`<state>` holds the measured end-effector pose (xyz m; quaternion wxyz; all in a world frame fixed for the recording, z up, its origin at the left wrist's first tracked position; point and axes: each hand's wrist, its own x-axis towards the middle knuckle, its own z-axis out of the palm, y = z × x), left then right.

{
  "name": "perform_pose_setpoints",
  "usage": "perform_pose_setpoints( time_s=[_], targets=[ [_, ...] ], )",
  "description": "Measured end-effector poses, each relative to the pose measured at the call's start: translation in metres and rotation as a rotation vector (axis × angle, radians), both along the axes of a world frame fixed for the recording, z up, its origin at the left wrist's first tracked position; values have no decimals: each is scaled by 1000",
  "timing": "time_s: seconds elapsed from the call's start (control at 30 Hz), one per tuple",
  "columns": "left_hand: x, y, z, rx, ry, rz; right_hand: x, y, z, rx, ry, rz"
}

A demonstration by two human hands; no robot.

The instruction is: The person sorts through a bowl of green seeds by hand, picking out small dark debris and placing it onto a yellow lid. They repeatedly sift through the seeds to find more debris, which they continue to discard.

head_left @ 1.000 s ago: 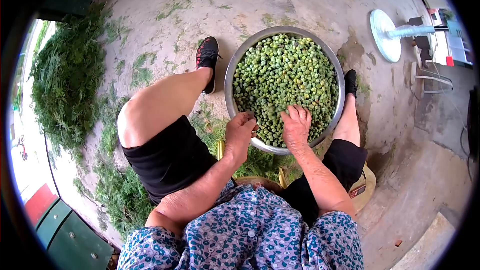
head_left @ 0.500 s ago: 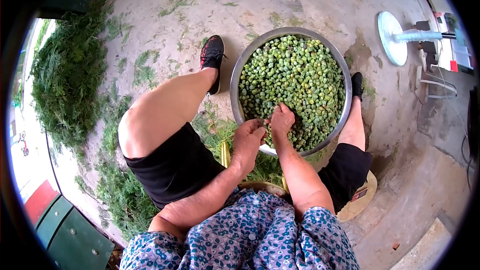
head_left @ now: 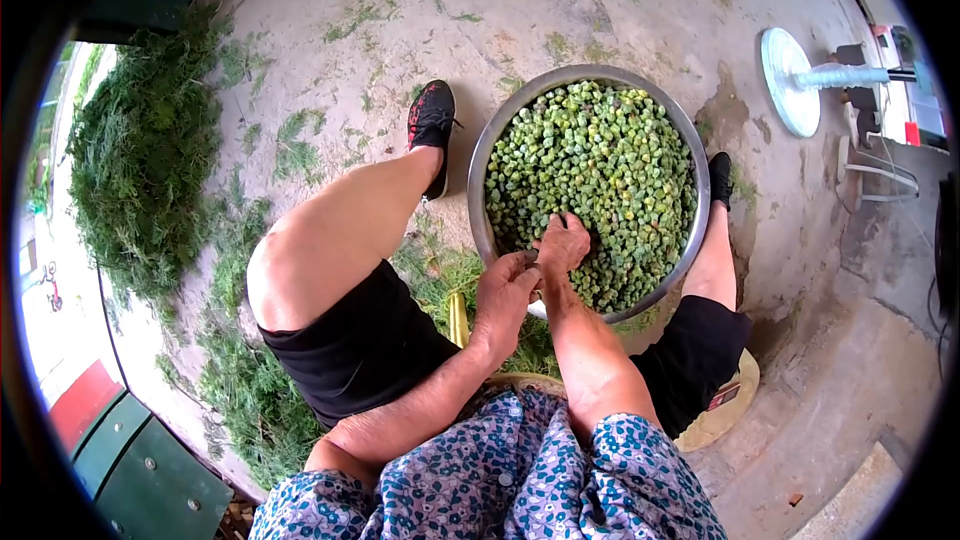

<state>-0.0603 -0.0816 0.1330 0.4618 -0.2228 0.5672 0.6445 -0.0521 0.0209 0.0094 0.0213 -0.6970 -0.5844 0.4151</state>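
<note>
Likely mid-handling: right hand [head_left: 564, 246] is in small round green pieces [head_left: 610, 155] filling the wide silver metal basin [head_left: 478, 180], left hand [head_left: 503, 293] curled near its rim, can't tell either grip; next move needs finger clearance.

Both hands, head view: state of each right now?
Left hand: fingers closed together; cannot tell if holding anything.
Right hand: fingers down among the green pieces; grip cannot be told.

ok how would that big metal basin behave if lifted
The metal basin would likely feel heavy, being loaded with green pieces. Its metal rim looks rigid, so probably little flex. The loose, roundish pieces may roll if tilted.
</note>
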Motion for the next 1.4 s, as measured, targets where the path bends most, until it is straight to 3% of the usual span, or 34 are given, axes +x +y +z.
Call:
perform_pose_setpoints(
  time_s=[0.13,0.27,0.5,0.63,0.8,0.93,1.07,1.2,1.4],
  targets=[
    [5,2,-4,13,2,2,3,-10,-4,-121,328,-179],
    [3,2,-2,25,12,9,-3,-10,-12,-320,440,-459],
    [1,3,0,5,-1,14,-13,1,-19,-354,382,-694],
    [1,5,2,-31,25,48,-2,-1,3,-344,369,-442],
    [-1,3,-2,-55,67,73,38,1,35,-443,635,-158],
    [-1,3,-14,-87,117,-25,58,12,62,-486,763,-73],
    [-1,5,-22,62,185,-97,68,19,97,-570,905,-19],
    [-4,8,-10,295,105,-178,79,21,111,-621,895,130],
    [2,10,-12,314,208,-259,89,17,125,-632,906,161]
  ],
)
